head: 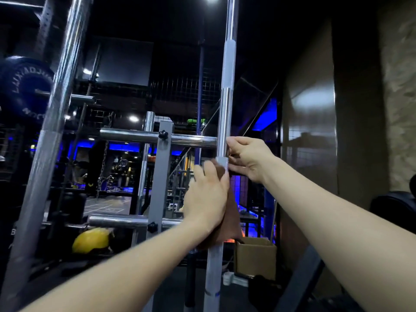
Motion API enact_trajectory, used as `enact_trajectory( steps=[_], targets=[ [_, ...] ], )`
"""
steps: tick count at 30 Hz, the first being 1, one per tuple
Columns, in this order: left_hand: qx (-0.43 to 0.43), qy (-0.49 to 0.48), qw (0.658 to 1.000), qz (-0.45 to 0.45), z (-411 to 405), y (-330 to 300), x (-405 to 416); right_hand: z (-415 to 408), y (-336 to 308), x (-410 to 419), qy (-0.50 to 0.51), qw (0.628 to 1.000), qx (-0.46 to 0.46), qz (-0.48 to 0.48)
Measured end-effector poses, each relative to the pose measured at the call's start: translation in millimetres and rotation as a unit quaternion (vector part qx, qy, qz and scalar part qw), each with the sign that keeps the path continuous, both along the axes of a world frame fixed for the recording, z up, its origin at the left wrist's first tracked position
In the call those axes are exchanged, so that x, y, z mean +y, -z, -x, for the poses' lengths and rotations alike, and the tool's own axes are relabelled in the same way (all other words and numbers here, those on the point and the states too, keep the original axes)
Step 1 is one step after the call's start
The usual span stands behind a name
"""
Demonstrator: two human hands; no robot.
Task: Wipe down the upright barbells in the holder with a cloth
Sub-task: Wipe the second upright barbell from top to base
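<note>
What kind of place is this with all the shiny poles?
Most likely a gym. A person's hands are wiping an upright barbell with a brown cloth, another barbell leans at the left, and a round weight plate hangs on a rack peg.

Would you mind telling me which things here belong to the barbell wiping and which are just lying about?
Belonging to the job:
upright barbell
brown cloth, held round the bar by the left hand
right hand, gripping the bar
second barbell, at left

Just lying about:
cardboard box
yellow ball
weight plate
</note>
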State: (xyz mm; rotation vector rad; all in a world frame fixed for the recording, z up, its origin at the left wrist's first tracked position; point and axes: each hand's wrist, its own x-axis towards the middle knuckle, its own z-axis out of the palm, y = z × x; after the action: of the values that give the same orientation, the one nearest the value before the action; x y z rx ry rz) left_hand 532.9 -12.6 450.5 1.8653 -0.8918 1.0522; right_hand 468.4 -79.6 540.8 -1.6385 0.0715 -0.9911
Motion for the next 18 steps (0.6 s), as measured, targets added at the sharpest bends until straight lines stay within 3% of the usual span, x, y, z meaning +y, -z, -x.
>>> enact_trajectory(
  steps=[4, 11, 15, 18],
  targets=[
    [0.041, -0.012, 0.995, -0.088, 4, 45, 7, 2, 12, 5, -0.011, 0.999, -0.010, -0.033],
    [0.009, 0.049, 0.999, -0.018, -11, -3, 0, 5, 12, -6, 0.010, 0.997, 0.049, 0.066],
    [0.033, 0.059, 0.998, 0.005, -10, 15, -1, 0, 25, -7, 0.005, 0.997, 0.033, 0.072],
    [0.025, 0.031, 0.998, -0.051, -4, 52, 6, -1, 36, -4, 0.015, 0.995, 0.038, 0.094]
  ],
)
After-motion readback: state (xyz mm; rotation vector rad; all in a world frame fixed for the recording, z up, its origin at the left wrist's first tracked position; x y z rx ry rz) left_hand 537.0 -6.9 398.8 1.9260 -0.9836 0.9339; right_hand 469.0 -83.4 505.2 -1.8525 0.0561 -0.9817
